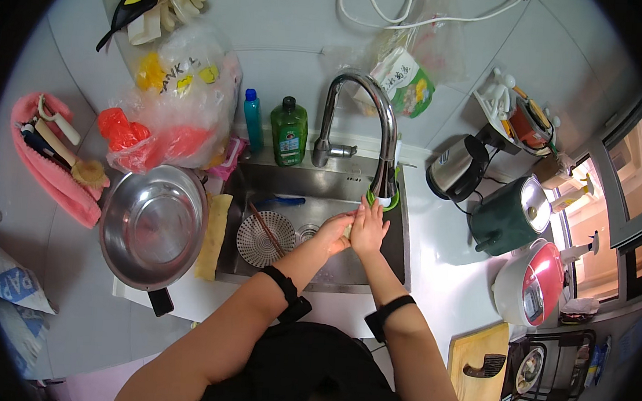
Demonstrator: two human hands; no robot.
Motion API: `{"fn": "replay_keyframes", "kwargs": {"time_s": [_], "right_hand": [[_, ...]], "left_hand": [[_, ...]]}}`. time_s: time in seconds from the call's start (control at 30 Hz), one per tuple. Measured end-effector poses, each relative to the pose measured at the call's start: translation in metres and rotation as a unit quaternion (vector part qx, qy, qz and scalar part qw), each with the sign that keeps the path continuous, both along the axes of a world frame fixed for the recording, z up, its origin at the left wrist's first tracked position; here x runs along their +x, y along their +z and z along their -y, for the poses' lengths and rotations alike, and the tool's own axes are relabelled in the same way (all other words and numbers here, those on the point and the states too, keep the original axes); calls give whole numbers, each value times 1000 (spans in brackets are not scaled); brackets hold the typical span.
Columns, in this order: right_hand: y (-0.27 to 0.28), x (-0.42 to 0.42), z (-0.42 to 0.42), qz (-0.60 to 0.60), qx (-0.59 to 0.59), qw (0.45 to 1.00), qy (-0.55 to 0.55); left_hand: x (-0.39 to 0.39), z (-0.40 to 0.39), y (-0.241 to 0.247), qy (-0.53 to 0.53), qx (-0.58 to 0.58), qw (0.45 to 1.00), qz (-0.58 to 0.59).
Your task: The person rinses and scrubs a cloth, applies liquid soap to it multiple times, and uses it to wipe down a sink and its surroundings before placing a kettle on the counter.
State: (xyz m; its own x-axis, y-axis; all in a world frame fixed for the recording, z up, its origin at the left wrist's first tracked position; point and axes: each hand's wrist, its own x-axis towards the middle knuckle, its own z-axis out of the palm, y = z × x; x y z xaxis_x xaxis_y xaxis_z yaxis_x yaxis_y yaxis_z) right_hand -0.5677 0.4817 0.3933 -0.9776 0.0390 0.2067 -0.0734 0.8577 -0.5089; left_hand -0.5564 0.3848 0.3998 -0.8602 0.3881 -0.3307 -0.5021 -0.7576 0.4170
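My left hand (pixel 334 233) and my right hand (pixel 367 231) meet over the stainless-steel sink (pixel 317 266), just in front of the faucet's spout (pixel 385 183). The left hand is curled, with its fingers against the right palm. A small pale thing (pixel 347 231) shows between the hands; I cannot tell what it is. My right hand lies nearly flat, fingers extended and somewhat apart. Left of the hands, a dotted bowl (pixel 252 239) sits in the basin with brown chopsticks (pixel 267 229) across it. A blue-handled utensil (pixel 282 200) lies behind the bowl.
A steel wok (pixel 157 223) and a yellow cloth (pixel 212 238) stand left of the sink. Behind it are a green detergent bottle (pixel 289 132) and a blue bottle (pixel 253 120). To the right are an electric kettle (pixel 455 167), a rice cooker (pixel 528 285) and a cutting board (pixel 472 391) with a cleaver (pixel 485 365).
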Motion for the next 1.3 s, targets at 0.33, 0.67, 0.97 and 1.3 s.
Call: {"fn": "replay_keyframes", "kwargs": {"time_s": [0.33, 0.67, 0.97, 1.3], "right_hand": [[-101, 39, -63, 185, -280, 942, -11], [-84, 45, -71, 233, -426, 874, -24], [-71, 47, -67, 210, -410, 888, 5], [-47, 43, -54, 202, -462, 863, -5]], "left_hand": [[-14, 17, -14, 10, -79, 997, 10], [-18, -13, 0, -16, -264, 959, 103], [-15, -19, -1, -10, -269, 960, 81], [-12, -6, 7, -155, -289, 945, -16]]}}
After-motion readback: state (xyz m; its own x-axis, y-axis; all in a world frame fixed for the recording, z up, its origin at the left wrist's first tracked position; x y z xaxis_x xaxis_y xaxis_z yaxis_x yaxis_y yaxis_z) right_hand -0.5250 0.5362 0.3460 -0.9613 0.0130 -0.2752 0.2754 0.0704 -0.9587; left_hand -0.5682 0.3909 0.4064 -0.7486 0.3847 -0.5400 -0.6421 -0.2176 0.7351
